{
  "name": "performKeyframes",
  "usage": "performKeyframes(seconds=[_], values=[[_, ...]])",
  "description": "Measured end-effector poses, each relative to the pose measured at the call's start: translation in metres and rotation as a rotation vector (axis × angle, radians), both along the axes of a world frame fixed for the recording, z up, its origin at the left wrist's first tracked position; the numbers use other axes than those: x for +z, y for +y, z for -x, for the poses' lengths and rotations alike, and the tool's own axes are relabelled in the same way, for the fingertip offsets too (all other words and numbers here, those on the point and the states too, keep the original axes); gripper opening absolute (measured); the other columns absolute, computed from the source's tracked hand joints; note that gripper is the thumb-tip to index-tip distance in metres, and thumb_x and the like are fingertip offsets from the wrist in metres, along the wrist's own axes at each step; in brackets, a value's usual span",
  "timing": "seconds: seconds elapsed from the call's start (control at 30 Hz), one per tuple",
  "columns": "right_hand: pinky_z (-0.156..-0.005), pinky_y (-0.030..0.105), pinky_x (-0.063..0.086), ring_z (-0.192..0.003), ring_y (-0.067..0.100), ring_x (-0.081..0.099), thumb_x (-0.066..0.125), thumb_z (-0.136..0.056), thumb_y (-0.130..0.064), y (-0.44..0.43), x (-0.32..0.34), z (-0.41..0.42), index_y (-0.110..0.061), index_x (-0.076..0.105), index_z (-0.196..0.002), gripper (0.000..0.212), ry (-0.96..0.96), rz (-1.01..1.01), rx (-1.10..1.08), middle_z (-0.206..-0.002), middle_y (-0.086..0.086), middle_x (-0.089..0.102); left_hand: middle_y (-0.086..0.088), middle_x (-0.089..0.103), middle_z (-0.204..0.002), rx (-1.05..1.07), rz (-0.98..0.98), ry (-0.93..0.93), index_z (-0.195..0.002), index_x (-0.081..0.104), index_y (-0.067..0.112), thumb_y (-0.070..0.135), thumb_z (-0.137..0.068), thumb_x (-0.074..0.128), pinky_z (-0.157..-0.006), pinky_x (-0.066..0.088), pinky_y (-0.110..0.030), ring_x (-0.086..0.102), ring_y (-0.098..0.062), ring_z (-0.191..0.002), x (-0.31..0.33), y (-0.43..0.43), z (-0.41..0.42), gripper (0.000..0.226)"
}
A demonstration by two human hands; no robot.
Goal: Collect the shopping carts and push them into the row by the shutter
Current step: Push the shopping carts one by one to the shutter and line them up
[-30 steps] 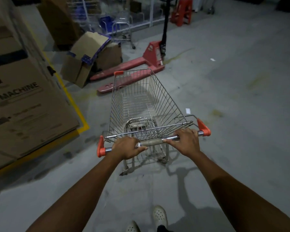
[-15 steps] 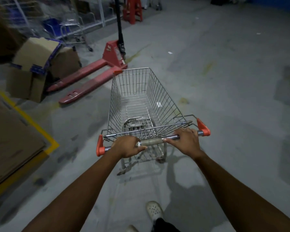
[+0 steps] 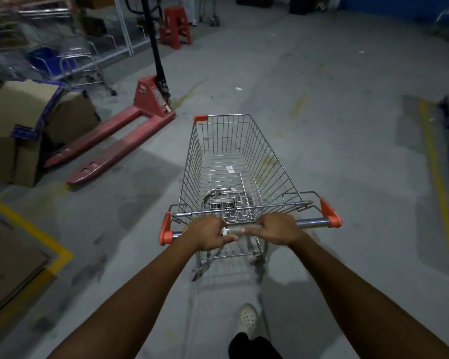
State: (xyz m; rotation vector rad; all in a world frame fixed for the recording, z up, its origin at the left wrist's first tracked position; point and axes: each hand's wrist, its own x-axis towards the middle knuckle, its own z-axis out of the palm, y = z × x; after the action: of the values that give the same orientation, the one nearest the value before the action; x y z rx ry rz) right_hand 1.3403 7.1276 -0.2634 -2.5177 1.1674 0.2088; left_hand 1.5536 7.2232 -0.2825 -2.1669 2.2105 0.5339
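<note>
Open concrete floor (image 3: 335, 141) is seen ahead and right of the shopping cart (image 3: 233, 164); a red pallet jack (image 3: 119, 141) lies left. The cart's handle bar (image 3: 311, 223) is clamped by the curled fingers of the left hand (image 3: 208, 234) and right hand (image 3: 276, 229).

A red pallet jack (image 3: 119, 141) lies beside cardboard boxes (image 3: 31, 125).

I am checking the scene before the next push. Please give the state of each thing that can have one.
shopping cart: upright, basket empty
left hand: closed on cart handle
right hand: closed on cart handle
pallet jack: parked, forks unloaded, tiller upright
cardboard box: flaps open
red step stool: standing upright
</note>
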Motion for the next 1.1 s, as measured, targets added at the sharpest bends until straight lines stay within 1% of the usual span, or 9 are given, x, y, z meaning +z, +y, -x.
performKeyframes(seconds=[0.13,0.23,0.3,0.37,0.47,0.63,0.73,0.87,1.1], values=[[-0.07,0.03,0.049,-0.056,0.013,0.052,0.016,-0.054,-0.108,-0.028,-0.002,-0.015,-0.022,0.054,-0.058,0.093,0.01,-0.099,0.001,-0.054,-0.006,0.05,-0.001,0.062,-0.08,-0.04,0.0,-0.027,-0.087,0.062,0.02,0.081,-0.087,0.038,-0.068,0.045,-0.032,0.06,-0.019,-0.076,-0.004,-0.027,-0.011,0.066],[-0.074,0.033,0.051,-0.056,0.013,0.053,0.022,-0.054,-0.106,-0.055,-0.006,-0.027,-0.018,0.059,-0.058,0.096,0.004,-0.157,-0.02,-0.055,-0.005,0.054,0.0,0.062,-0.08,-0.07,0.017,-0.041,-0.085,0.061,0.021,0.084,-0.083,0.033,-0.067,0.045,-0.033,0.059,-0.019,-0.075,-0.003,-0.055,-0.022,0.069],[-0.072,0.034,0.049,-0.053,0.013,0.047,0.026,-0.058,-0.104,-0.075,-0.006,-0.034,-0.02,0.054,-0.055,0.088,-0.018,-0.181,-0.029,-0.053,-0.005,0.05,0.0,0.062,-0.079,-0.09,0.027,-0.048,-0.083,0.057,0.024,0.088,-0.079,0.029,-0.065,0.043,-0.033,0.057,-0.019,-0.073,-0.002,-0.074,-0.027,0.07],[-0.073,0.035,0.05,-0.053,0.014,0.048,0.025,-0.055,-0.105,-0.096,-0.007,-0.038,-0.02,0.058,-0.056,0.092,-0.071,-0.215,-0.048,-0.052,-0.004,0.05,-0.001,0.067,-0.082,-0.112,0.031,-0.049,-0.088,0.059,0.03,0.088,-0.079,0.03,-0.066,0.04,-0.032,0.056,-0.019,-0.073,-0.001,-0.096,-0.032,0.066],[-0.072,0.036,0.052,-0.05,0.016,0.046,0.018,-0.049,-0.109,-0.128,-0.01,-0.04,-0.019,0.058,-0.058,0.099,-0.132,-0.202,-0.087,-0.051,-0.003,0.049,0.0,0.066,-0.084,-0.111,0.013,-0.04,-0.099,0.068,0.024,0.086,-0.081,0.039,-0.068,0.042,-0.033,0.057,-0.019,-0.076,0.0,-0.133,-0.037,0.07],[-0.068,0.035,0.052,-0.046,0.015,0.04,0.02,-0.063,-0.104,-0.175,-0.012,-0.042,-0.022,0.049,-0.054,0.087,-0.162,-0.117,-0.157,-0.048,-0.004,0.041,0.003,0.062,-0.078,-0.067,-0.006,-0.029,-0.083,0.062,0.024,0.096,-0.069,0.034,-0.068,0.05,-0.032,0.059,-0.017,-0.072,0.0,-0.195,-0.043,0.078],[-0.064,0.031,0.045,-0.046,0.015,0.039,0.024,-0.073,-0.097,-0.203,-0.014,-0.044,-0.023,0.049,-0.056,0.08,-0.161,-0.066,-0.195,-0.05,-0.004,0.04,0.003,0.059,-0.075,-0.079,0.0,-0.059,-0.079,0.057,0.027,0.097,-0.067,0.035,-0.065,0.045,-0.032,0.057,-0.017,-0.071,0.002,-0.227,-0.047,0.075],[-0.069,0.032,0.048,-0.052,0.015,0.048,0.031,-0.085,-0.086,-0.238,-0.012,-0.054,-0.021,0.056,-0.06,0.074,-0.067,0.0,-0.268,-0.054,-0.003,0.049,0.005,0.057,-0.072,-0.109,0.004,-0.082,-0.072,0.05,0.028,0.098,-0.067,0.035,-0.062,0.041,-0.031,0.057,-0.018,-0.069,0.003,-0.272,-0.056,0.071],[-0.07,0.034,0.054,-0.051,0.015,0.048,0.042,-0.093,-0.072,-0.309,-0.016,-0.076,-0.015,0.058,-0.063,0.066,-0.119,0.034,-0.412,-0.054,-0.004,0.048,0.002,0.059,-0.074,-0.211,-0.043,-0.117,-0.073,0.053,0.024,0.094,-0.072,0.04,-0.067,0.042,-0.033,0.056,-0.018,-0.072,0.009,-0.366,-0.08,0.071]])
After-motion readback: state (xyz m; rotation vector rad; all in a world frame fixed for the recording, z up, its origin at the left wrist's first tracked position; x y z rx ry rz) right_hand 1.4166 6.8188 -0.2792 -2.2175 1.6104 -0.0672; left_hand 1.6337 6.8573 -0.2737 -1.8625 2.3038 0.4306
